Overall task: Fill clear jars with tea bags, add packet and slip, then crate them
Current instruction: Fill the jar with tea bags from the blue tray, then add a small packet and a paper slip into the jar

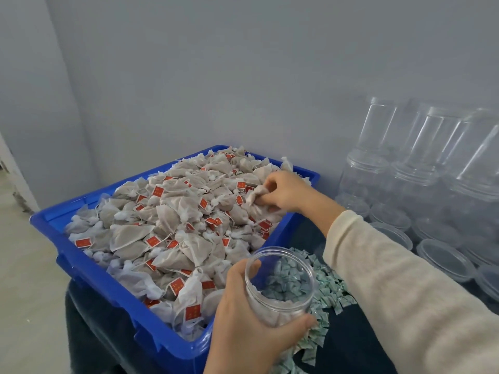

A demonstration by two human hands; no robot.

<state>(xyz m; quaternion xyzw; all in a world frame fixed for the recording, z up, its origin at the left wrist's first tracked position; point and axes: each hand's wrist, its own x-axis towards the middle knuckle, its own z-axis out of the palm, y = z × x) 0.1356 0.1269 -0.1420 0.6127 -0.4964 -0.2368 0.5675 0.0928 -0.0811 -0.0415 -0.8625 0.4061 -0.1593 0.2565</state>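
Tea bag (255,195) pinched in right grip (283,193); jar (280,286) within left grip (251,317)

Blue crate (89,268): near corner cut off by the bottom frame edge. Red tags (158,191) on tea bags (129,236): print too small to read. Green packets (332,292): partly hidden behind held jar (280,282) and left hand (248,327). Stacked empty jars (421,168) at right edge of surface: blurred, cut off by frame, count indeterminate. Right hand (283,193) fingertips hidden in tea bags.
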